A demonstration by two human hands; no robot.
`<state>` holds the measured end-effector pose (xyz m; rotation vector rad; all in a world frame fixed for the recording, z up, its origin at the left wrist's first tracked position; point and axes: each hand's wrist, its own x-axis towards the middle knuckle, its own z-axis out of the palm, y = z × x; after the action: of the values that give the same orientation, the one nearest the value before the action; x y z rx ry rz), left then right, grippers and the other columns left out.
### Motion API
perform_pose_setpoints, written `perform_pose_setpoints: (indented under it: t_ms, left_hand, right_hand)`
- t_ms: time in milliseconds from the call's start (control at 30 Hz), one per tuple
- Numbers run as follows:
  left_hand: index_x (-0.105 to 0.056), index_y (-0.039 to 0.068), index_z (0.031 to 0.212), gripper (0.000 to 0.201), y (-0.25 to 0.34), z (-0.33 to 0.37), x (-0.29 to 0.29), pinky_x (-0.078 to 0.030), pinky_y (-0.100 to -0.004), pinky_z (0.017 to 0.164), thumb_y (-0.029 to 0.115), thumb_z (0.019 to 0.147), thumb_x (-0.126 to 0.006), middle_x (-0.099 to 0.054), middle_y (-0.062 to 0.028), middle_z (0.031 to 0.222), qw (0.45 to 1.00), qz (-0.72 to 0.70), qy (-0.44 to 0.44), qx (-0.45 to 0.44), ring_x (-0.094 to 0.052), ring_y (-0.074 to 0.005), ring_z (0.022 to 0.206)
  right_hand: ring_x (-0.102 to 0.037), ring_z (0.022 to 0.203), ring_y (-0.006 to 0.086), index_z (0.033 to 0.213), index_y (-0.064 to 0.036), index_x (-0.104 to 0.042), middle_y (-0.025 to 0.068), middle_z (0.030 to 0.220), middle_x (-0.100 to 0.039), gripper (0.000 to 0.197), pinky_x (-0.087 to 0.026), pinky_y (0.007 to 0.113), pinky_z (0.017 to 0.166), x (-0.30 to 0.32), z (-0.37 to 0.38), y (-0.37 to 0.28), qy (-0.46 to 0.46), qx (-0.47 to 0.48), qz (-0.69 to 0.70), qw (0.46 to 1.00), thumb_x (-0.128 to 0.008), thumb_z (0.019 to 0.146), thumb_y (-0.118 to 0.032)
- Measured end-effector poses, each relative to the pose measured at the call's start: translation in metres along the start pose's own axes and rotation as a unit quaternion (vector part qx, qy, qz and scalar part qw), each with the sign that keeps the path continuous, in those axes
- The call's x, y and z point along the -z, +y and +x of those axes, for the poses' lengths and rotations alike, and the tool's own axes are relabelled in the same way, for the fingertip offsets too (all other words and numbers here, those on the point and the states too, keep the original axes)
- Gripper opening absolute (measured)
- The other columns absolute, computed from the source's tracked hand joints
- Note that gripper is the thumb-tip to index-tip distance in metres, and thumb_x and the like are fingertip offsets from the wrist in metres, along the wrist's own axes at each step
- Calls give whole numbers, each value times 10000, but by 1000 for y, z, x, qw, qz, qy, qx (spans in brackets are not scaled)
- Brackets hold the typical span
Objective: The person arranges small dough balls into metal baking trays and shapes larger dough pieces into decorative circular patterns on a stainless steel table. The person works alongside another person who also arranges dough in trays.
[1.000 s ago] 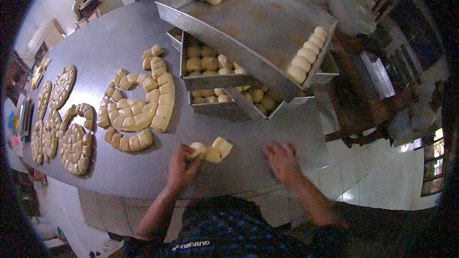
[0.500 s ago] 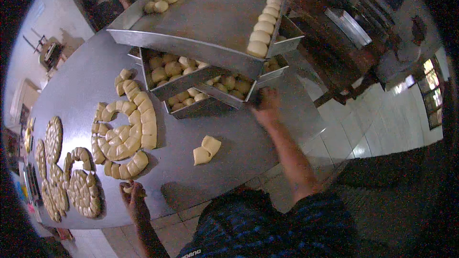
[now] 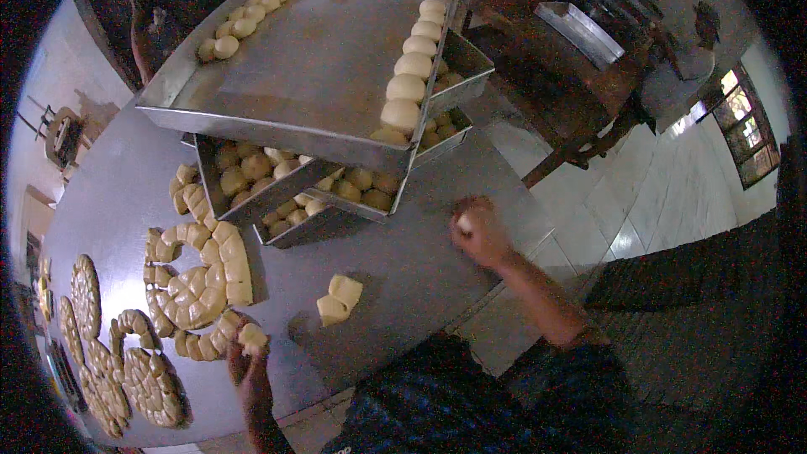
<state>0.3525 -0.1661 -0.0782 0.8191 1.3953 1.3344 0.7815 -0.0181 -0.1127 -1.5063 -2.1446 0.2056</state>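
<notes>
Pale yellow scored dough rounds (image 3: 153, 391) lie leftmost on our grey surface (image 3: 403, 273), then a coil of cut dough (image 3: 238, 273). Near its close end, our left hand (image 3: 248, 368) has its fingers pinching a small dough piece (image 3: 252, 336). Stacked metal trays (image 3: 328, 50) carry dough balls (image 3: 409, 88); in front lie two touching dough pieces (image 3: 343, 292). Rightmost, our right hand (image 3: 481, 235) is curled and blurred; whether its fingers grip anything, we cannot tell.

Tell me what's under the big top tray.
Under the top tray sit more metal trays, set askew, holding dough balls. It covers much of them, so their full contents can't be seen.
</notes>
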Motion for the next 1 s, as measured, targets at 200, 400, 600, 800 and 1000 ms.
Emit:
perform_pose_setpoints:
  t_ms: [200,400,600,800,1000]
  left_hand:
    - [-436,94,1015,235,13,17,-91,-407,-236,665,122,830,-578,-505,-19,913,991,-114,63,32,-499,-117,792]
    - [-428,136,854,248,-6,28,-115,-371,-228,553,56,754,-641,-449,19,792,990,-88,106,22,-445,-87,654]
    - [-464,82,1083,383,26,18,-130,-437,-256,722,38,747,-643,-470,-19,929,994,-70,76,29,-483,-124,825]
    - [-450,77,1174,402,-5,-1,-90,-440,-305,784,147,814,-614,-502,-49,1048,995,-18,95,14,-508,-153,899]
    - [-467,74,1162,384,0,-4,-95,-432,-316,826,139,818,-626,-505,-42,1043,996,-37,70,31,-499,-147,925]
  right_hand:
    - [-464,944,351,941,-21,-531,156,921,-517,241,-359,454,854,-33,0,35,84,40,47,995,-571,721,-111]
    - [-457,1023,359,999,-21,-536,193,1024,-512,310,-377,449,869,18,30,53,-89,-30,-116,989,-593,707,-109]
    - [-511,1006,292,1026,-29,-558,124,1044,-551,316,-425,381,864,96,23,75,-138,-122,45,982,-600,719,-89]
    - [-549,915,151,1075,-58,-541,54,993,-564,342,-464,296,783,229,212,43,68,-16,328,942,-561,757,-182]
    - [-573,900,187,1117,-45,-521,92,1026,-584,353,-474,314,770,211,375,59,-46,29,-17,998,-567,786,-159]
